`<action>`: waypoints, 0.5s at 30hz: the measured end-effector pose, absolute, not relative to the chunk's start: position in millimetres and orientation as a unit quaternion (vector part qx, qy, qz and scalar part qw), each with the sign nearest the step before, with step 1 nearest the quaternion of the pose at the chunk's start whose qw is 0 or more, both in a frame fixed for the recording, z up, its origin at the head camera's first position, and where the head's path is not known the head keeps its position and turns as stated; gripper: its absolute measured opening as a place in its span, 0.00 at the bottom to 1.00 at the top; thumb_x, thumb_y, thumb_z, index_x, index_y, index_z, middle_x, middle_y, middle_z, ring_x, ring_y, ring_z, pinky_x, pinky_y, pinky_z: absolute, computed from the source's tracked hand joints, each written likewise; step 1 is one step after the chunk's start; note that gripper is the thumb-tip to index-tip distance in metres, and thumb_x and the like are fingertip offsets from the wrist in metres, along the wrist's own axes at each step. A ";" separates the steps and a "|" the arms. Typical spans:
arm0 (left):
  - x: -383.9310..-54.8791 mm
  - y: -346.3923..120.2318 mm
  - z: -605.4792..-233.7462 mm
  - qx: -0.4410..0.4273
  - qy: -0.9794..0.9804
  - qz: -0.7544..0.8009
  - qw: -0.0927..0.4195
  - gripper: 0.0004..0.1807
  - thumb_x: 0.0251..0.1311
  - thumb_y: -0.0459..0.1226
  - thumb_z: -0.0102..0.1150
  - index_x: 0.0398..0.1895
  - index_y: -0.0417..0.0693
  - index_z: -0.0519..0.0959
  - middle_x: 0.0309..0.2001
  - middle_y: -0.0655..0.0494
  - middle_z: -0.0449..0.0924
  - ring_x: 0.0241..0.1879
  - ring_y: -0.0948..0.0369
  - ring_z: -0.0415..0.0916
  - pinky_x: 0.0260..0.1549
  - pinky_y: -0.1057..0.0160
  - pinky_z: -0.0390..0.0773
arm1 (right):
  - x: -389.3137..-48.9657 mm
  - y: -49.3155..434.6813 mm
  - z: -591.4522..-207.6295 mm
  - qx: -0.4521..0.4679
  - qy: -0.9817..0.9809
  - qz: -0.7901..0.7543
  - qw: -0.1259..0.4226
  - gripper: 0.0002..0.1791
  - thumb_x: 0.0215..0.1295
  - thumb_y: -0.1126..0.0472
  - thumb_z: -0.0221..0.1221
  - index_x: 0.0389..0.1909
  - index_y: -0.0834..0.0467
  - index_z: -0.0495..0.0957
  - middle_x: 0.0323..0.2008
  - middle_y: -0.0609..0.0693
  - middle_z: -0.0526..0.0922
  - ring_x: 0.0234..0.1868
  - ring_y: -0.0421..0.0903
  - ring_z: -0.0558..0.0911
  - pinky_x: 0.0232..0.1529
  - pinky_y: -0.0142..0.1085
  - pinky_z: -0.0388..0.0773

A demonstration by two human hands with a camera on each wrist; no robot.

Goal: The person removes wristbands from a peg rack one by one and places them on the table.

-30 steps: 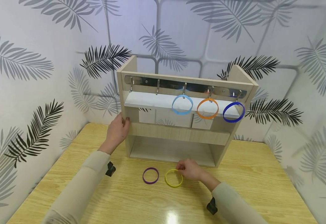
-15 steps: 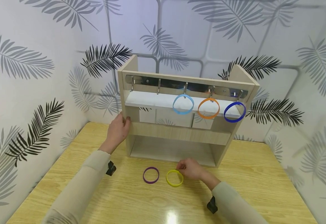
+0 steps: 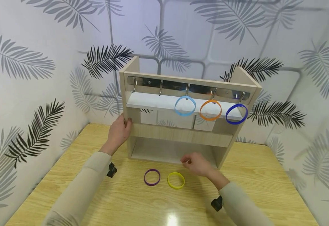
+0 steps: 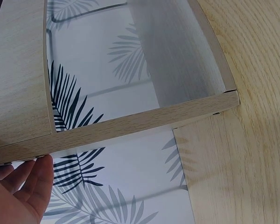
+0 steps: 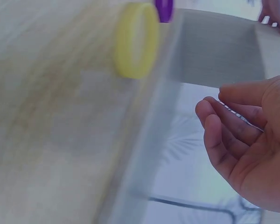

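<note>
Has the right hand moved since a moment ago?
Yes. Against the shelf unit, the right hand has shifted up the head picture, away from the yellow band.

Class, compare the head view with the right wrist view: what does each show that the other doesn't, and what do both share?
Only the head view: the light blue band, orange band and dark blue band hanging on hooks.

Only the right wrist view: the palm side of the right hand.

Both: yellow band, purple band, shelf, table, left hand.
</note>
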State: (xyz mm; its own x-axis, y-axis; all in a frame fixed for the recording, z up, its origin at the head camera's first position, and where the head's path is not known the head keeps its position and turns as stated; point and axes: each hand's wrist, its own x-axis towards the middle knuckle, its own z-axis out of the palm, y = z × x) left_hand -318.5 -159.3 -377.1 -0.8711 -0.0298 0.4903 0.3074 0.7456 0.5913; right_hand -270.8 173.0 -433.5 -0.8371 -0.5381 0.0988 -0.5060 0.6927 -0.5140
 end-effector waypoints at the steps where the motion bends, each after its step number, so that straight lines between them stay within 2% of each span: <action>1: -318.4 -159.3 -377.2 -0.077 -0.902 -0.349 0.242 0.24 0.70 0.42 0.40 0.59 0.32 0.67 0.48 0.35 0.76 0.44 0.41 0.77 0.39 0.43 0.76 | -269.7 172.8 -428.6 -0.283 0.919 -0.272 0.028 0.08 0.63 0.67 0.58 0.40 0.64 0.81 0.35 0.51 0.83 0.33 0.45 0.81 0.32 0.35 0.77; 15: -317.1 -159.3 -376.7 -0.080 -0.900 -0.354 0.241 0.24 0.70 0.43 0.40 0.60 0.33 0.67 0.49 0.35 0.76 0.45 0.41 0.77 0.39 0.43 0.76 | -251.6 168.9 -367.1 -0.308 0.907 -0.282 -0.059 0.06 0.63 0.63 0.60 0.40 0.58 0.82 0.38 0.49 0.83 0.34 0.42 0.80 0.32 0.34 0.76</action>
